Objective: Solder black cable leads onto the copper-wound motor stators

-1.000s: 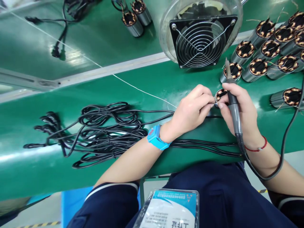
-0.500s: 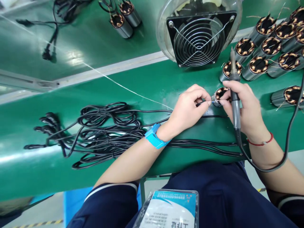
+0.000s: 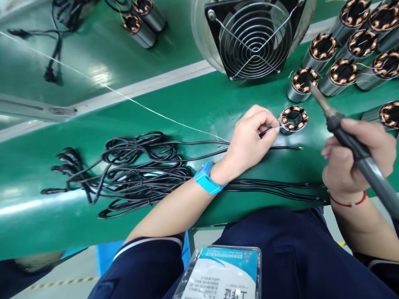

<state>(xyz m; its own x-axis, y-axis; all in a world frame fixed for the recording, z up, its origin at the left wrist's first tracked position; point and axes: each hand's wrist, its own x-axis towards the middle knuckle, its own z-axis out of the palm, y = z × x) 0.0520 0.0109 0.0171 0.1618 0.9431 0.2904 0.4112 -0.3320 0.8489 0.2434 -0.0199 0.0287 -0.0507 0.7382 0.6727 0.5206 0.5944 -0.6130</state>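
Observation:
My left hand (image 3: 254,139) pinches the end of a black power cord (image 3: 264,132), its thin wires reaching the rim of a motor stator (image 3: 294,119) with copper windings. That stator stands upright on the green bench just right of my fingertips. My right hand (image 3: 358,155) is closed round the dark handle of a soldering iron (image 3: 352,143). The iron's tip points up and left, near another stator (image 3: 303,85) behind; whether it touches cannot be made out. A coil of black cords (image 3: 146,174) lies left of my left hand, several stripped ends running right beneath my forearm.
A fan with a wire guard (image 3: 255,50) stands behind my hands. Several stators (image 3: 343,72) crowd the back right, and another stator (image 3: 389,114) lies at the right edge. On the raised back shelf are two stators (image 3: 139,31) and dark cords (image 3: 67,20). A thin pale strand (image 3: 149,107) slants across the bench.
My right hand has moved right, away from the stator and wires, and the soldering iron has swung from upright to slanting up and left. My left hand keeps its pinch.

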